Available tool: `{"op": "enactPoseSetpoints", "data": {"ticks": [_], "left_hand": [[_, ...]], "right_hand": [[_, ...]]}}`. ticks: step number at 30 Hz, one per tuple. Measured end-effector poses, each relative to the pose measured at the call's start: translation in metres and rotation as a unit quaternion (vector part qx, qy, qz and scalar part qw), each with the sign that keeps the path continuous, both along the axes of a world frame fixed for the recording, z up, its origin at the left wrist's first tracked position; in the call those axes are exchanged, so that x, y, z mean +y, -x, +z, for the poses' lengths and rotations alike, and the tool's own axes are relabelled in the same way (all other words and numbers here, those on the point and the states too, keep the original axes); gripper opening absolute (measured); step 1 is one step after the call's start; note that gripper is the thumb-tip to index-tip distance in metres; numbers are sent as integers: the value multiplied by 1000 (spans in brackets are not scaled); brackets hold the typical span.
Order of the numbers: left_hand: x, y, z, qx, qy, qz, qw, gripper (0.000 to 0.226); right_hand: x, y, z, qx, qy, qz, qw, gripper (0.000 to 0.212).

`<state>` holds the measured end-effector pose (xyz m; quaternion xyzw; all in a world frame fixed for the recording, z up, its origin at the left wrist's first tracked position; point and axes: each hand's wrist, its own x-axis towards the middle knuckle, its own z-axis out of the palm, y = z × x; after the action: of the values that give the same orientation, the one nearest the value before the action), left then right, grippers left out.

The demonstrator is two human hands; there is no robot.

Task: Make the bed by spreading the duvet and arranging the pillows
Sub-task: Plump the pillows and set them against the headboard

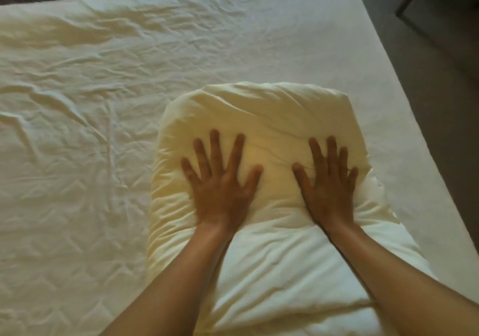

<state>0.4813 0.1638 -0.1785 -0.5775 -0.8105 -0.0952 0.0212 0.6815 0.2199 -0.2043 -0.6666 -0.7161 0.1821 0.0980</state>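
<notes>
The left hand (220,180) and right hand (328,183) pressed flat, fingers spread apart, on the pillow (259,107) lying by the right edge of the bed (383,82), so only one pillow seemed placed and the wrinkly cover (77,154) needed smoothing.

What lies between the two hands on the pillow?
Only bare pillow fabric, lightly creased, between the left hand and right hand, as the head view shows.
</notes>
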Motion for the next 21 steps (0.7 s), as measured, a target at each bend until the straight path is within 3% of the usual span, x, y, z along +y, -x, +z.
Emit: {"op": "enactPoseSetpoints", "data": {"ticks": [14, 21], "left_hand": [[11, 3, -79, -1, -80, -18, 997, 66], [11, 3, -51, -2, -48, -5, 999, 66]], "right_hand": [[7, 14, -67, -63, -88, -23, 994, 67], [11, 18, -47, -36, -77, -37, 996, 67]]}}
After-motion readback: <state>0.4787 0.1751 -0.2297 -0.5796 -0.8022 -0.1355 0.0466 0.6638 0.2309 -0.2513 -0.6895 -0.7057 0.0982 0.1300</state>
